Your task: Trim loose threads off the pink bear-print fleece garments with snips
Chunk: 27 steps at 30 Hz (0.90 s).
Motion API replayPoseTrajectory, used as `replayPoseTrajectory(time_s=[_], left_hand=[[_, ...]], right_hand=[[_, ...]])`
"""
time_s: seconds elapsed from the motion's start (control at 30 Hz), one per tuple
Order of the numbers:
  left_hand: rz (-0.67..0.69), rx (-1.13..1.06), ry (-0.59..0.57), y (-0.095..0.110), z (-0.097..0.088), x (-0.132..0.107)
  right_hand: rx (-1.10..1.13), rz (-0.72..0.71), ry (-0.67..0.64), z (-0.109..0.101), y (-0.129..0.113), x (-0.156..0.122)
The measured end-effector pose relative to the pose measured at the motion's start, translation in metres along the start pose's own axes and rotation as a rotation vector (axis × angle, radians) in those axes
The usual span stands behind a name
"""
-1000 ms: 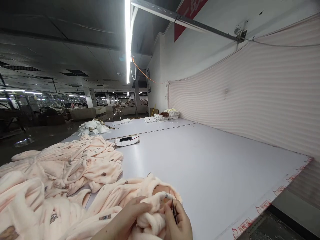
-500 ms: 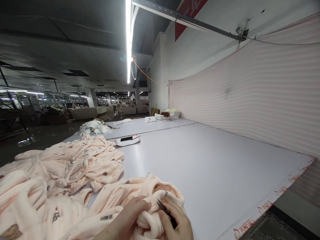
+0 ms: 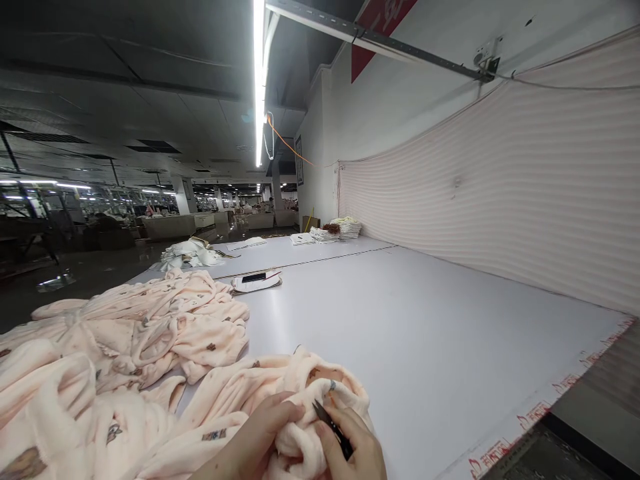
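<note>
A pale pink fleece garment (image 3: 240, 387) with small printed figures lies bunched at the near edge of the table. My left hand (image 3: 267, 427) is closed on a fold of it, thumb on top. Dark thread snips (image 3: 333, 430) sit in my right hand (image 3: 355, 443), pinched between thumb and fingers. Their pointed tips rest at the fabric just right of my left thumb. Whether the blades touch a thread I cannot tell. The lower parts of both hands run out of the frame.
A large heap of similar pink garments (image 3: 165, 327) covers the table's left side. Papers with a dark phone (image 3: 255, 277) lie beyond it. White cloth (image 3: 193, 253) and stacked folded pieces (image 3: 340, 230) stand farther back. A striped cloth sheet (image 3: 490, 187) hangs along the right wall.
The snips and my right hand have shifted very slightly left. My left hand keeps its hold on the fabric.
</note>
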<state>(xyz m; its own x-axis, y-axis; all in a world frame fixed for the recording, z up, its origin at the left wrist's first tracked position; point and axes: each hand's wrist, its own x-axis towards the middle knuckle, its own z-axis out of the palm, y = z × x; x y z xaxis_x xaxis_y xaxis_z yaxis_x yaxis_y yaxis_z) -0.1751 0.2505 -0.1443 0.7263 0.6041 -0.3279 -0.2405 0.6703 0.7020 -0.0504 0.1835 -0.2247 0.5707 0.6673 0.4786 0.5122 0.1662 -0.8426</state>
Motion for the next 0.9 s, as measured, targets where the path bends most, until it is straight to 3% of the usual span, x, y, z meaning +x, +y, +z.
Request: replayPoseTrajectory(time_s=[0.23,0.5,0.63,0.73,0.8,0.9], left_hand=[[-0.013,0.160,-0.034,0.007,-0.003,0.001],[0.033,0.160,0.087,0.003,0.002,-0.003],[0.020,0.183,0.000,0.005,0.005,-0.004],[0.012,0.382,-0.033,0.004,0.004,-0.004],[0.138,0.707,0.026,0.006,0.001,-0.004],[0.567,1.221,0.251,0.014,-0.005,-0.004]], right_hand=[[0.021,-0.025,-0.058,-0.008,0.003,-0.001],[0.058,-0.031,-0.017,-0.003,0.004,-0.001],[0.107,0.027,0.067,0.000,0.008,-0.001],[0.055,0.064,0.109,-0.005,0.007,0.009],[-0.088,0.073,0.023,-0.011,0.004,0.019],[-0.255,0.053,-0.088,-0.017,-0.001,0.023]])
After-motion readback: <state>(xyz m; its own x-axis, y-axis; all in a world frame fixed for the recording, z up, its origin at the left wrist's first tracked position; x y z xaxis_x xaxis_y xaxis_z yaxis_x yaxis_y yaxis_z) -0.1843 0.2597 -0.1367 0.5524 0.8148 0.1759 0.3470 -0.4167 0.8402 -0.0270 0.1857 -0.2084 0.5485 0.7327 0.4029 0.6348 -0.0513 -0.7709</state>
